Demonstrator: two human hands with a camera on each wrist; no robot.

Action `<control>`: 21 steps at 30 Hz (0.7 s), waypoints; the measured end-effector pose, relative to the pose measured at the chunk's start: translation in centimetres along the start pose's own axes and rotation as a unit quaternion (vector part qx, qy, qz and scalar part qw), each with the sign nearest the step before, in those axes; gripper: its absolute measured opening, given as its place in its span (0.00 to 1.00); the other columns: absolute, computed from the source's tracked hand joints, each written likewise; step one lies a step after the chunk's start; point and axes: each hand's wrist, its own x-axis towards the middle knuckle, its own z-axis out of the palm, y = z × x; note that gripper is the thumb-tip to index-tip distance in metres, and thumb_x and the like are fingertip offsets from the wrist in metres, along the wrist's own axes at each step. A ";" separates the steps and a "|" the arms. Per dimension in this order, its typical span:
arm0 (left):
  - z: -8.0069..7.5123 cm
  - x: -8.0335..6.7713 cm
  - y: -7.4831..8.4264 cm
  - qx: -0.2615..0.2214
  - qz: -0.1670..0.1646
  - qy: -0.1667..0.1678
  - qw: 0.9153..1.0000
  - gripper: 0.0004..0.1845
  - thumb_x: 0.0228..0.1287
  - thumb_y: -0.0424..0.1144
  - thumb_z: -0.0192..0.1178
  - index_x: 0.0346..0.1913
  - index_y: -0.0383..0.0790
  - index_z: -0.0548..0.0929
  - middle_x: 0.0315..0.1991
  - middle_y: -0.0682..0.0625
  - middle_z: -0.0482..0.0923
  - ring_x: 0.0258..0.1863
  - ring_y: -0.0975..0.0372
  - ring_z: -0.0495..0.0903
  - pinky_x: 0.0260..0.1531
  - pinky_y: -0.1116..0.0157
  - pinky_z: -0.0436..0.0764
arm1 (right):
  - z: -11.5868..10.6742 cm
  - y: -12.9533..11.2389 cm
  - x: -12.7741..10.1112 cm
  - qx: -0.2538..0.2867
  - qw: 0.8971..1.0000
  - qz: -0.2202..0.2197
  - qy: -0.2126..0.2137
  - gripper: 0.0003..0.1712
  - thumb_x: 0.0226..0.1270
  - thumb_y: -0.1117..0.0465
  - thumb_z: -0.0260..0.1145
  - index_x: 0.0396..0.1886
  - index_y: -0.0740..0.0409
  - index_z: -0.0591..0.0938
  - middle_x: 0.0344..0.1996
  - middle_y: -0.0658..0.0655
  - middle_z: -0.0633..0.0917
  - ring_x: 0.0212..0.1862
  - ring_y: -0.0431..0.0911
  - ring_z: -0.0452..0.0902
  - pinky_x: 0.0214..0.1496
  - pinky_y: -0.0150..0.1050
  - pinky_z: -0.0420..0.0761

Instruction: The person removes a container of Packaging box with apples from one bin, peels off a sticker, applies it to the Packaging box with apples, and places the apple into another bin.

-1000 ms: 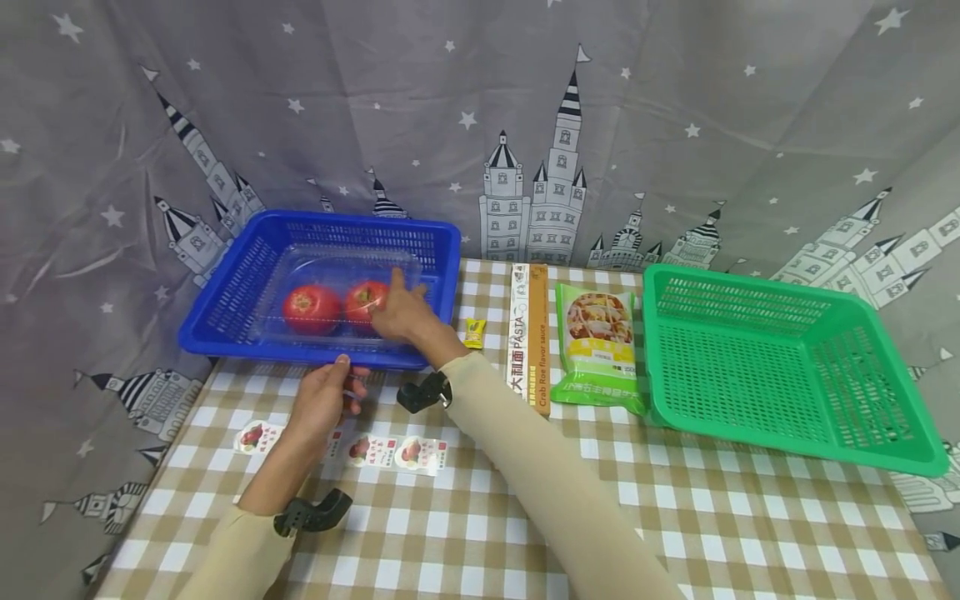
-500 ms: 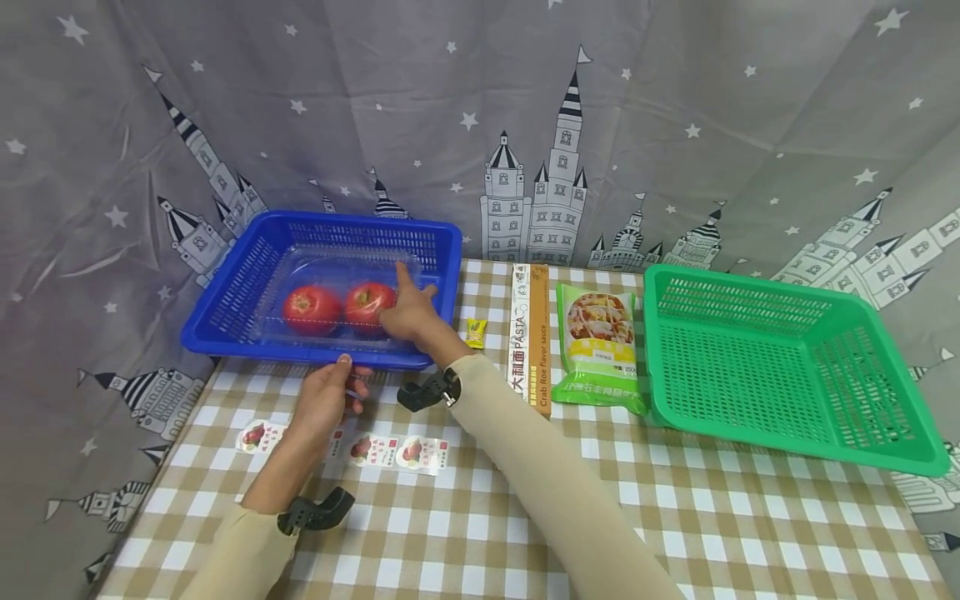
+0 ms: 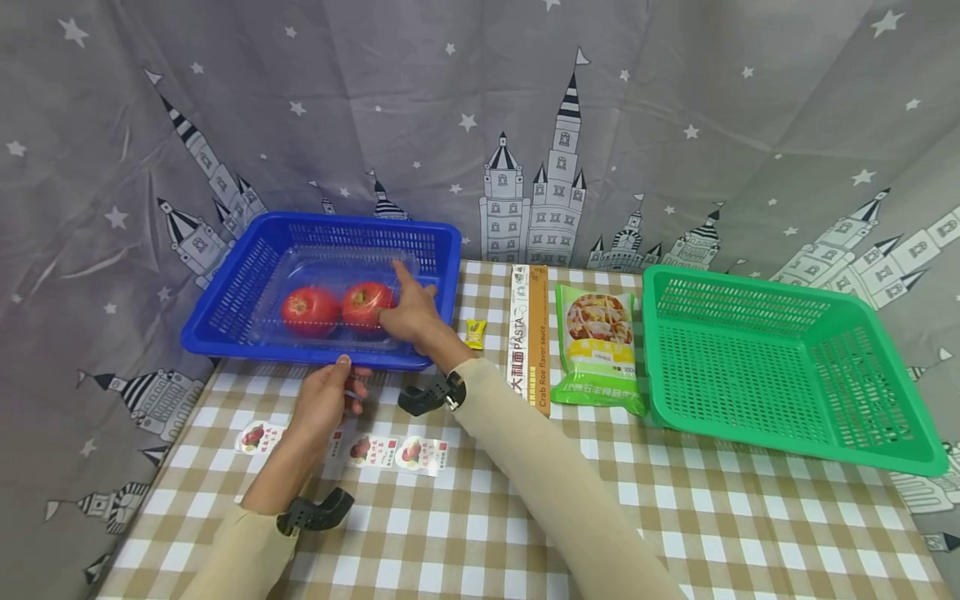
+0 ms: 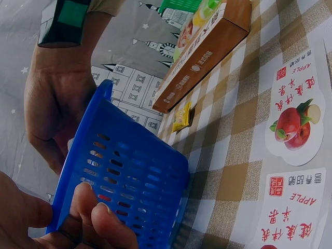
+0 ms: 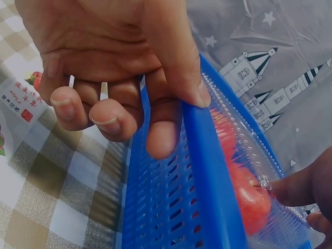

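Left hand point(image 3: 324, 398) grips blue basket point(image 3: 225, 312) front rim, thumb on top; right hand point(image 3: 411, 312) inside basket, fingers on clear tomato tray point(image 3: 330, 271) at its right end.

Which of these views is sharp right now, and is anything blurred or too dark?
Head view: evenly lit, sharp, edges bowed by the wide lens. Left wrist view: dim, left hand blurred, blue basket readable. Right wrist view: tomatoes hazy behind clear plastic.

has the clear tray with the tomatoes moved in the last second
Yes. The clear tray and its tomatoes slid slightly away from the person, toward the blue basket's far wall.
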 end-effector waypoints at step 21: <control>-0.1 0.0 -0.1 -0.013 0.003 -0.009 1.000 0.31 0.73 0.56 0.35 0.50 0.28 0.74 0.23 0.54 0.73 0.18 0.65 0.71 0.18 0.64 0.66 | -3.1 -1.1 -1.7 0.158 0.984 -0.024 -0.073 0.49 0.54 0.75 0.66 0.71 0.40 0.58 0.20 0.59 0.69 0.13 0.46 0.69 0.18 0.42 0.77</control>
